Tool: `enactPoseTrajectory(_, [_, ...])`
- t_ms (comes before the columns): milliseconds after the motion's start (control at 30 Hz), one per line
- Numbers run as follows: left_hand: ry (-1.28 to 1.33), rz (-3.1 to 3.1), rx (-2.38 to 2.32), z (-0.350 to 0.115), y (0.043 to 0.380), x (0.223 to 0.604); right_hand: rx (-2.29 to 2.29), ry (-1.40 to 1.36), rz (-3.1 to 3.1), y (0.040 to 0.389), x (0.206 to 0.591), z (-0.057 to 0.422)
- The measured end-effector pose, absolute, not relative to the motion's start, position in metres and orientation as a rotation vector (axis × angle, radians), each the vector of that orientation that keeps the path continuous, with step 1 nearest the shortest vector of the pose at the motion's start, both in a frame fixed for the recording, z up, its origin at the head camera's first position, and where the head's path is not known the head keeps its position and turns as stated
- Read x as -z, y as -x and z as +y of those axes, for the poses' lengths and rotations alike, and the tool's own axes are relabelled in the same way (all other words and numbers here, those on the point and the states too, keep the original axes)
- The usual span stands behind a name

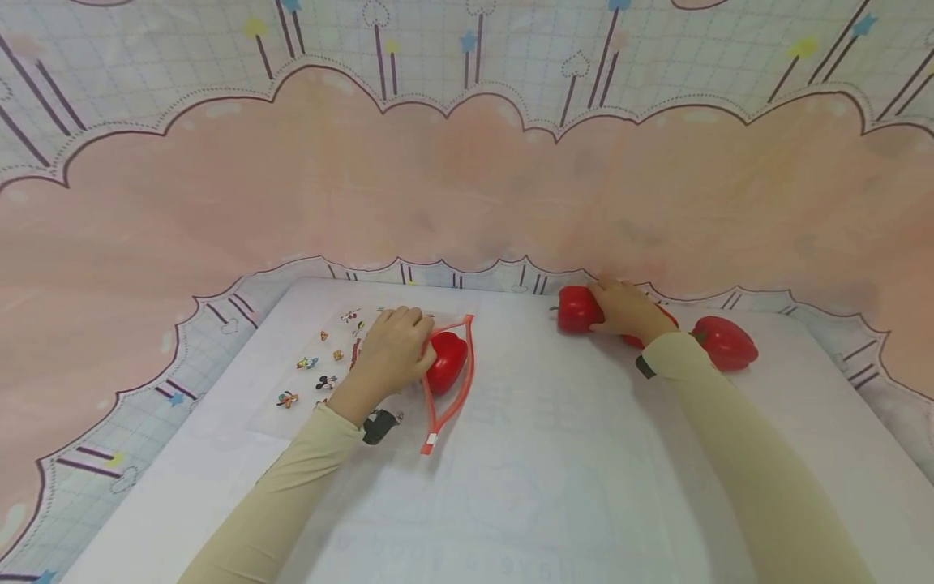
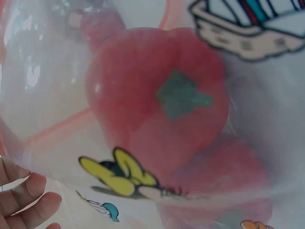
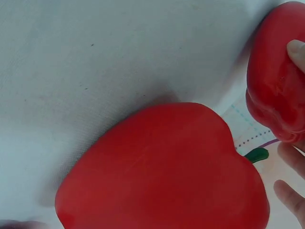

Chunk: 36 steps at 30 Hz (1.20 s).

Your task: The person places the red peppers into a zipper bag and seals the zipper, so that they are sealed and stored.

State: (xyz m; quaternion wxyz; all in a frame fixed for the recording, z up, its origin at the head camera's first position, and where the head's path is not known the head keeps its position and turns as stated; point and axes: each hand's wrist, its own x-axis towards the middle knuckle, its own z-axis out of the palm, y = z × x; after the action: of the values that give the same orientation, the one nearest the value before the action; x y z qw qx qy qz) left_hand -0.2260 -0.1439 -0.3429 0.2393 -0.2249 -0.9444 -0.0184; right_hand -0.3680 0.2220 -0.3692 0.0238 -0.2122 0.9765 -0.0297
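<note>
A clear zip bag (image 1: 302, 418) with cartoon prints and an orange-red zip edge lies at the left of the table, its mouth spread. My left hand (image 1: 394, 349) holds the bag near its mouth, and its fingers (image 2: 28, 200) show at the lower left in the left wrist view. Inside sits a red bell pepper (image 1: 447, 363); through the film, red peppers with green stems (image 2: 157, 86) appear. At the table's far edge my right hand (image 1: 627, 311) grips another red bell pepper (image 1: 576, 310), its thumb pressed on the skin in the right wrist view.
Beside the right hand lies a red pepper (image 3: 162, 167), partly hidden under the wrist in the head view. Farther right is another red pepper (image 1: 726, 343). The white table (image 1: 540, 470) ends against a patterned peach cloth (image 1: 438, 195).
</note>
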Motion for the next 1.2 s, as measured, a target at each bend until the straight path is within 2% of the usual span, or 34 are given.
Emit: enactPoseTrajectory(1200, [0.61,-2.602,0.058,-0.144,0.224,0.341,0.025,0.733,3.035,0.35,0.362,0.216])
